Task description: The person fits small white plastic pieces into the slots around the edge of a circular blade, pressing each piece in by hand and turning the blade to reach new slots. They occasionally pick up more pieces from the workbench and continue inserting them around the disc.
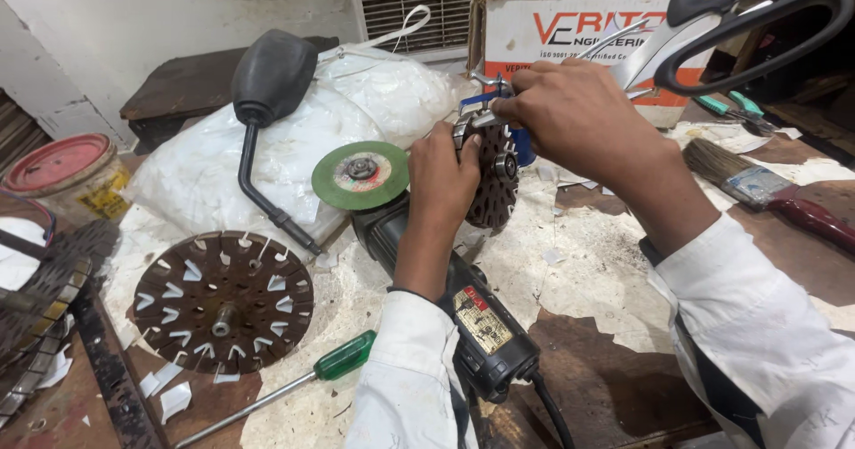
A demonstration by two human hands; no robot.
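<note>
Head view, left hand (443, 182) gripping slotted core (492, 177), right hand (574, 115) at its top edge.

Workshop, angle grinder (463, 297), screwdriver (294, 382), littered workbench (606, 378)

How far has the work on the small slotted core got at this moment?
Done: white paper slips already sit in the large brown slotted disc. In hand: left hand steadies the small dark slotted core; right hand works at its top. Left: cannot tell.
</note>
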